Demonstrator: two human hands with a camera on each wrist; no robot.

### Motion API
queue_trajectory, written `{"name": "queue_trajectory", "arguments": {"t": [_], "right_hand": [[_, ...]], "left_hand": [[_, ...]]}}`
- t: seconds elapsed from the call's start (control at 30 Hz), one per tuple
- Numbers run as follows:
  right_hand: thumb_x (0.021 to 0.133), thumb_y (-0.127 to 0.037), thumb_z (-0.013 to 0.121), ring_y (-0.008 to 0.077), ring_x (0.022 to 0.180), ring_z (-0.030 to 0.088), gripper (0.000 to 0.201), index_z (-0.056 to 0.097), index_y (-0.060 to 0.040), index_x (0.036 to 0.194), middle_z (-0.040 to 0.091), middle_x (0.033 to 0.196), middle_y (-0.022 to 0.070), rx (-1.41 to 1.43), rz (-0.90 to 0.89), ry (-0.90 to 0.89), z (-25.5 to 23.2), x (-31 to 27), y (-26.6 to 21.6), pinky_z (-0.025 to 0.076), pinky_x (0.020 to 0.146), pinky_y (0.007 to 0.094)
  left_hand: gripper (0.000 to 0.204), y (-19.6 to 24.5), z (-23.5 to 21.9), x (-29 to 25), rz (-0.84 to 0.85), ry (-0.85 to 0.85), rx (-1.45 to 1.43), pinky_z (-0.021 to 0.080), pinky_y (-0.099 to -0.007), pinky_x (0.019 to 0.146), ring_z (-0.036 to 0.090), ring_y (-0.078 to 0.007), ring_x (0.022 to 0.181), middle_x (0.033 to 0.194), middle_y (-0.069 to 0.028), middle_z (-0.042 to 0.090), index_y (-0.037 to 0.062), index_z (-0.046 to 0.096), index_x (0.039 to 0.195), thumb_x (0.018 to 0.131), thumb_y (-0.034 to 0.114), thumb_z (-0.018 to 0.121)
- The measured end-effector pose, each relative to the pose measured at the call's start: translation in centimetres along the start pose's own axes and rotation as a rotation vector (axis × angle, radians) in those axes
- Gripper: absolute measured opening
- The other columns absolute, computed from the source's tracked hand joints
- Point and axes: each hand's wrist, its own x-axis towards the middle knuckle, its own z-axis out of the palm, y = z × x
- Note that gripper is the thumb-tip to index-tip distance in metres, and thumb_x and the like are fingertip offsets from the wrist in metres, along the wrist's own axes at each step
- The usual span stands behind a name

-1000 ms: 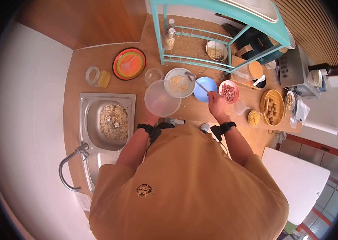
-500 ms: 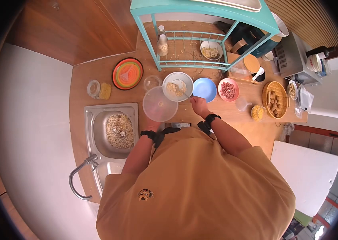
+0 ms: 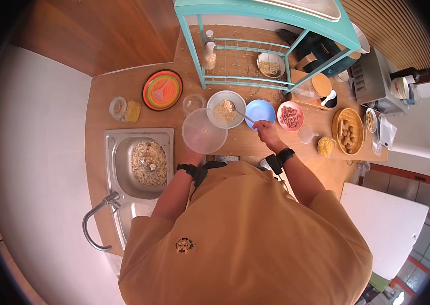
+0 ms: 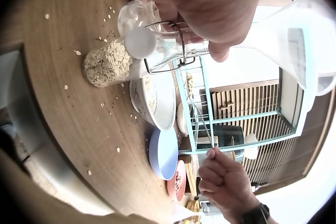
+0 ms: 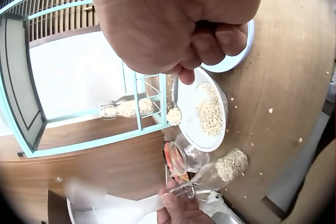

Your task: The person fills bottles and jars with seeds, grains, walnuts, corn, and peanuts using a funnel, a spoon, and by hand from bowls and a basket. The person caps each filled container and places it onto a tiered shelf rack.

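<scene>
My left hand [image 4: 210, 8] grips the neck of a clear swing-top glass bottle [image 5: 231, 163], which has rolled oats in its bottom. A wide translucent funnel [image 3: 204, 132] sits at the bottle's mouth and hides most of that hand from the head view. Between the thumb and curled fingers of my right hand [image 3: 267, 133] is the handle of a metal spoon [image 3: 245, 117]. Oats heap the spoon's tip [image 5: 175, 115], seen over the white bowl [image 5: 202, 140]. More oats [image 5: 210, 113] lie inside this bowl.
Right of the white bowl stand a blue bowl [image 3: 260, 113] and a pink bowl [image 3: 300, 118] of reddish nuts. A glass jar [image 3: 193, 103] is behind the funnel. The sink [image 3: 110, 152] lies left; a turquoise rack [image 3: 189, 51] stands behind. Stray oats dot the counter [image 4: 68, 119].
The spoon dipped into the oats in the white bowl and now carries some. My right hand moved left, then back right. The left hand keeps its grip on the bottle.
</scene>
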Motion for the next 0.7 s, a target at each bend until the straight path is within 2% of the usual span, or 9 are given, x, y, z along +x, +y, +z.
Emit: {"name": "queue_trajectory", "arguments": {"t": [0.3,0.37,0.43,0.7], "right_hand": [[0.095,-0.025,0.056,0.0034,0.044,0.036,0.028,0.064,-0.0053,0.077,0.044,0.053,-0.0054,0.092,-0.008,-0.029,-1.3,-2.4,-5.2,0.027,0.041,0.0211],[0.095,-0.024,0.056,0.0035,0.043,0.035,0.027,0.063,-0.0055,0.077,0.043,0.052,-0.0053,0.104,-0.020,-0.037,-1.5,-2.6,-5.6,0.027,0.040,0.0210],[0.095,-0.023,0.056,0.0034,0.039,0.031,0.024,0.061,-0.0050,0.080,0.040,0.050,-0.0053,0.101,-0.063,-0.008,-1.5,-2.7,-5.9,0.022,0.037,0.0207],[0.095,-0.020,0.055,0.0029,0.040,0.030,0.023,0.062,-0.0046,0.080,0.040,0.051,-0.0060,0.155,-0.093,-0.050,-2.3,-4.2,-8.1,0.022,0.038,0.0207]], "left_hand": [[0.027,-0.3,0.1,0.2,-0.020,0.003,0.012,0.054,-0.0363,0.072,0.067,-0.0269,0.086,0.096,-0.0086,0.069,0.0109,0.067,0.102,0.079,0.025,0.071],[0.027,-0.3,0.1,0.3,-0.024,0.002,0.013,0.054,-0.0363,0.072,0.067,-0.0269,0.086,0.096,-0.0086,0.069,0.0109,0.068,0.102,0.079,0.025,0.071],[0.027,-0.5,0.2,0.5,-0.029,0.001,0.013,0.054,-0.0363,0.072,0.067,-0.0269,0.085,0.096,-0.0086,0.069,0.0109,0.068,0.102,0.079,0.025,0.071],[0.027,-0.5,-0.2,-0.2,-0.046,-0.004,0.021,0.054,-0.0363,0.071,0.067,-0.0270,0.085,0.095,-0.0087,0.069,0.0110,0.068,0.102,0.079,0.025,0.070]]}}
